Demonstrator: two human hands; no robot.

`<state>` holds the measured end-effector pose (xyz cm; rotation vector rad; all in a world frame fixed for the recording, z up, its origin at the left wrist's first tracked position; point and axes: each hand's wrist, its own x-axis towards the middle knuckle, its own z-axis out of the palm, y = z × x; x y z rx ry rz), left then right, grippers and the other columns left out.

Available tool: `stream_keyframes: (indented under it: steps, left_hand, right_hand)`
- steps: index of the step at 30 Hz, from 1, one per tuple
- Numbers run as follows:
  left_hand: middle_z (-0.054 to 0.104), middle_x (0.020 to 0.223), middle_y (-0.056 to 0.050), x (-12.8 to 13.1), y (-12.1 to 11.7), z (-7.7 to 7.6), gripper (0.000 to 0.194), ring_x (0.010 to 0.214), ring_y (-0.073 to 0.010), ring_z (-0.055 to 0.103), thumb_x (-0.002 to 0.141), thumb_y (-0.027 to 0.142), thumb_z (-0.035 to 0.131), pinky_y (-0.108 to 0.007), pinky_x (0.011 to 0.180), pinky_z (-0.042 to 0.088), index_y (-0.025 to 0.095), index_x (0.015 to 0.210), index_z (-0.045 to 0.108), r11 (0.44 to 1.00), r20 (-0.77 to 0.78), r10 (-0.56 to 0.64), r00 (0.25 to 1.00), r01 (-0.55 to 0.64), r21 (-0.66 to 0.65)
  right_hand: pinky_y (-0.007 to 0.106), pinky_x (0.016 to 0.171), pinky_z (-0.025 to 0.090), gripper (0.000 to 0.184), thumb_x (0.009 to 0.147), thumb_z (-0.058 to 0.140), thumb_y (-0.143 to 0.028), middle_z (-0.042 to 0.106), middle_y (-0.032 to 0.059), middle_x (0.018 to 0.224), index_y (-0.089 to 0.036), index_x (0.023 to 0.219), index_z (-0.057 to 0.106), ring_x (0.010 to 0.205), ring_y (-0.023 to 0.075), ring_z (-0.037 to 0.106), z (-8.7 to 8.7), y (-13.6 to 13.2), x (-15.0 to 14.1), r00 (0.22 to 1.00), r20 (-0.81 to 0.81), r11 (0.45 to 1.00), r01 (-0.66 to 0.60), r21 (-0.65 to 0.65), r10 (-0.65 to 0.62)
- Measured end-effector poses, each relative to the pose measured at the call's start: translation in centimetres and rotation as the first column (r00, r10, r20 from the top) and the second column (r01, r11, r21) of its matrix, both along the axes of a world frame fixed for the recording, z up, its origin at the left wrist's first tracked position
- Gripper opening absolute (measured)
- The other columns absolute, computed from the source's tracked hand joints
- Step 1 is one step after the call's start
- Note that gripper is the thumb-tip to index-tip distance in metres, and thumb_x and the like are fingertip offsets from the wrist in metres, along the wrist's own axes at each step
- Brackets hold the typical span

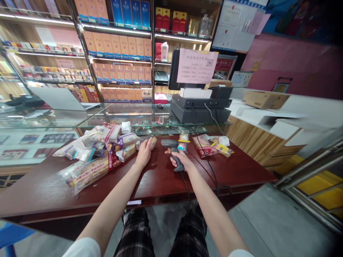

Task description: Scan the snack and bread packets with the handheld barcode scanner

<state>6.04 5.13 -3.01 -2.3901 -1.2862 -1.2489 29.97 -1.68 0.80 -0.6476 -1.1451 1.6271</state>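
Note:
My right hand (182, 161) is wrapped round the grip of a dark barcode scanner (171, 144), whose head faces left. A black cable runs down from its handle over the table edge. My left hand (144, 152) grips a small clear-wrapped snack packet (153, 142) with some yellow on it, just left of the scanner head. Beside that hand, to the left, lies a pile of packaged bread (107, 137). A long bag of bread with a red label (92, 170) lies nearest the front.
More snack packets (205, 145) lie on the right of the red-brown table (158, 187). A black cable crosses there. Behind stand a glass counter (125, 110), a register (199, 109) with a pink notice, and shelves of boxes. A cardboard box (265, 99) sits at right.

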Motion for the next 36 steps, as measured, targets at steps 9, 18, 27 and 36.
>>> stream_keyframes:
  steps: [9, 18, 27, 36]
  left_hand:
    - [0.054, 0.127, -0.024, -2.5, -1.3, 4.7, 0.058, 0.127, -0.0372, 0.046, 0.082, 0.033, 0.061, -0.06, 0.112, 0.028, 0.009, 0.134, 0.053, 0.915, 0.127, 0.395, 0.91, -0.402, 0.036]
    - [0.033, 0.153, -0.028, -6.8, -2.1, 6.9, 0.057, 0.148, -0.0375, 0.021, 0.087, 0.029, 0.05, -0.07, 0.116, -0.005, 0.006, 0.14, 0.044, 0.74, 0.31, 0.643, 0.701, -0.673, -0.014]
    - [0.048, 0.147, -0.022, -5.1, -2.4, 7.0, 0.049, 0.151, -0.0371, 0.014, 0.091, 0.025, 0.042, -0.075, 0.11, -0.01, 0.012, 0.137, 0.054, 0.805, 0.12, 0.593, 0.796, -0.589, -0.07]
    - [0.031, 0.155, -0.03, -5.3, -3.0, 7.0, 0.072, 0.149, -0.0461, 0.006, 0.091, 0.043, 0.044, -0.078, 0.108, -0.001, 0.003, 0.15, 0.034, 0.699, 0.119, 0.715, 0.689, -0.706, -0.111]
  right_hand:
    - [0.018, 0.035, 0.036, 0.023, 0.077, 0.067, -0.03, 0.07, 0.0073, 0.11, -0.02, 0.098, 0.062, 0.046, 0.0038, 0.041, -0.1, 0.6, 0.8, 0.978, -0.123, 0.986, 0.167, -0.013, -0.167]
    - [0.019, 0.036, 0.036, 0.027, 0.078, 0.067, -0.031, 0.07, 0.0058, 0.097, -0.019, 0.101, 0.062, 0.046, 0.0052, 0.042, 0.0, 0.3, 0.7, 0.99, -0.05, 0.991, 0.134, -0.017, -0.135]
    - [0.02, 0.036, 0.037, 0.028, 0.075, 0.069, -0.032, 0.07, 0.0035, 0.089, -0.019, 0.099, 0.062, 0.045, 0.0062, 0.044, 0.2, 0.2, 0.7, 0.988, -0.037, 0.988, 0.15, -0.035, -0.151]
    - [0.021, 0.036, 0.038, 0.025, 0.075, 0.067, -0.033, 0.071, 0.0073, 0.102, -0.019, 0.096, 0.062, 0.046, 0.0057, 0.044, 0.3, 0.3, 0.8, 0.982, -0.063, 0.984, 0.175, -0.035, -0.177]
